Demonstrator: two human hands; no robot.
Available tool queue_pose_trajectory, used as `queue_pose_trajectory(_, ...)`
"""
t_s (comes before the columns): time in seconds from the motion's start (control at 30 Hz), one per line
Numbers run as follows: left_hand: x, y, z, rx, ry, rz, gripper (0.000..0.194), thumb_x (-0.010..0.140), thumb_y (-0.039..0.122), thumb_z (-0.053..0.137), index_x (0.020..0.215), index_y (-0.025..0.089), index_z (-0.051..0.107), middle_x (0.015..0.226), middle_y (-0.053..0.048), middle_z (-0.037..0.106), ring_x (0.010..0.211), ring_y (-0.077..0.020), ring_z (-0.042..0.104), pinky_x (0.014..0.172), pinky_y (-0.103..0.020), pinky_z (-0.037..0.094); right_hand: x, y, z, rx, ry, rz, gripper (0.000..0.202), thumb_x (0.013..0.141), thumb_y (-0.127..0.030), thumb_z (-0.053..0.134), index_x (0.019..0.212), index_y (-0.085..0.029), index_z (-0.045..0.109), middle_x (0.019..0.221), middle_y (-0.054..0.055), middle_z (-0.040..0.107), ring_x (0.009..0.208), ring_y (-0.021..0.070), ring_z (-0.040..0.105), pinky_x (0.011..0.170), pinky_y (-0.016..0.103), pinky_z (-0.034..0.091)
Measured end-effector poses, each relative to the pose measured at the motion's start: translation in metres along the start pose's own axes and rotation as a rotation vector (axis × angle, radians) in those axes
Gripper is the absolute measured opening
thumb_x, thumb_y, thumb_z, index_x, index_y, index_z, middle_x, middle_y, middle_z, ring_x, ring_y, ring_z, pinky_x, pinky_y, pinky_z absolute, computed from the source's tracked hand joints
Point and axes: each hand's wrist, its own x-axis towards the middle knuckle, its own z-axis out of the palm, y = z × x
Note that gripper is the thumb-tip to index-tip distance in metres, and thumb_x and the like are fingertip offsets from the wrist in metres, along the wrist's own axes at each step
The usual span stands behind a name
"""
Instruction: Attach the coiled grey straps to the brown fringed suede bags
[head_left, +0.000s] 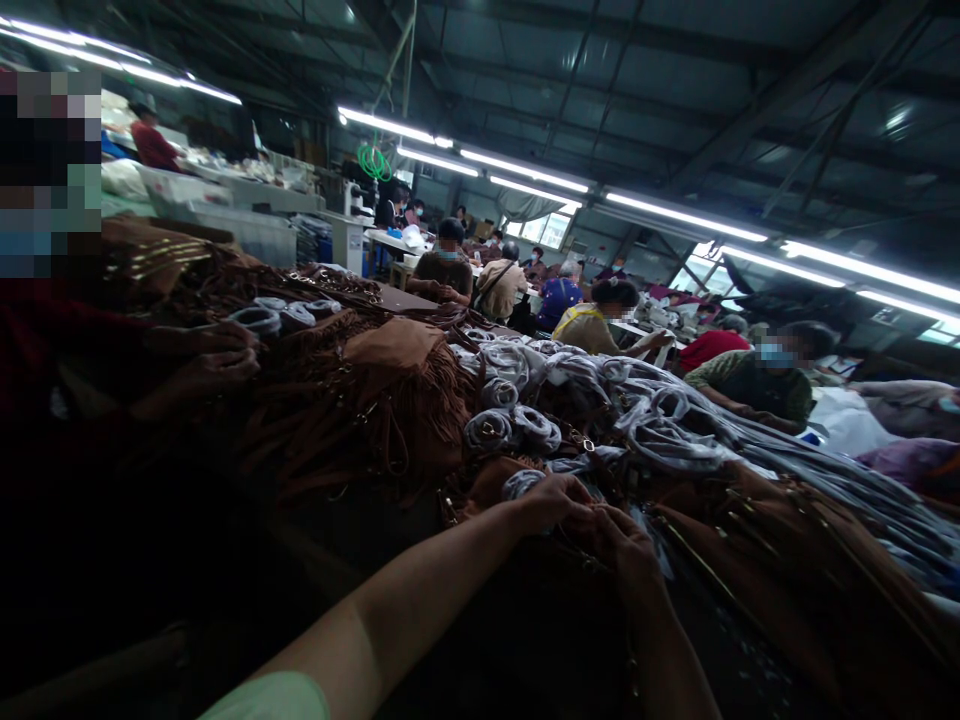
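My left hand (pixel 559 503) and my right hand (pixel 624 538) meet low in the middle of the head view, fingers pinched together at a small item I cannot make out. Beneath and behind them lies a brown bag (pixel 487 482) with metal fittings. A coil wrapped in pale plastic (pixel 523 484) shows just behind my left wrist. More wrapped coils (pixel 537 428) sit beyond my hands. To the left is a heap of brown fringed bags (pixel 397 350). On the right, brown pieces with gold zippers (pixel 757 530) are stacked.
A co-worker's hands (pixel 214 365) are at the left edge of the pile. Long plastic-wrapped straps (pixel 780 450) run across the right side. Several people sit at tables farther back, one in a patterned top (pixel 720 382) beyond the straps. Clear bins (pixel 259 232) stand at the back left.
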Motion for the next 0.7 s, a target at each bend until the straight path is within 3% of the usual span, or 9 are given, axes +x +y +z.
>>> queue_pose_trajectory(0.23, 0.0033, -0.0035, -0.0018, -0.012, 0.025, -0.016, 0.047, 0.045, 0.030, 0.083, 0.079, 0.009, 0.060, 0.064, -0.001, 0.061, 0.055, -0.0116, 0.057, 0.057, -0.026, 0.044, -0.0015, -0.0052, 0.0014, 0.037, 0.042, 0.039, 0.040, 0.049, -0.044, 0.082, 0.079, -0.020, 0.073, 0.058, -0.002, 0.061, 0.047, 0.0117, 0.051, 0.041, 0.021, 0.036)
queue_pose_trajectory(0.4, 0.0045, -0.0035, -0.0007, -0.027, 0.034, -0.013, 0.047, 0.045, 0.033, 0.083, 0.078, 0.010, 0.060, 0.064, -0.001, 0.062, 0.056, -0.0117, 0.058, 0.058, -0.026, 0.044, -0.0016, -0.0039, -0.0003, -0.031, 0.003, 0.012, 0.040, 0.057, -0.050, 0.077, 0.084, -0.020, 0.073, 0.063, 0.000, 0.065, 0.055, 0.0167, 0.058, 0.048, 0.025, 0.043)
queue_pose_trajectory(0.57, 0.0064, -0.0062, -0.0002, -0.012, 0.047, -0.013, 0.047, 0.046, 0.034, 0.084, 0.078, 0.009, 0.061, 0.064, -0.001, 0.062, 0.055, -0.0114, 0.057, 0.056, -0.025, 0.044, -0.0007, -0.0007, -0.0040, -0.122, -0.001, -0.036, 0.041, 0.062, -0.051, 0.073, 0.089, -0.020, 0.073, 0.079, 0.003, 0.071, 0.067, 0.0203, 0.064, 0.055, 0.026, 0.048)
queue_pose_trajectory(0.7, 0.0073, -0.0071, 0.0000, -0.046, 0.060, 0.004, 0.043, 0.045, 0.026, 0.081, 0.077, 0.010, 0.059, 0.063, 0.000, 0.061, 0.053, -0.0116, 0.057, 0.056, -0.025, 0.044, -0.0012, -0.0007, -0.0060, -0.228, 0.038, -0.136, 0.042, 0.064, -0.052, 0.071, 0.089, -0.018, 0.075, 0.096, 0.006, 0.072, 0.088, 0.0265, 0.066, 0.069, 0.029, 0.053)
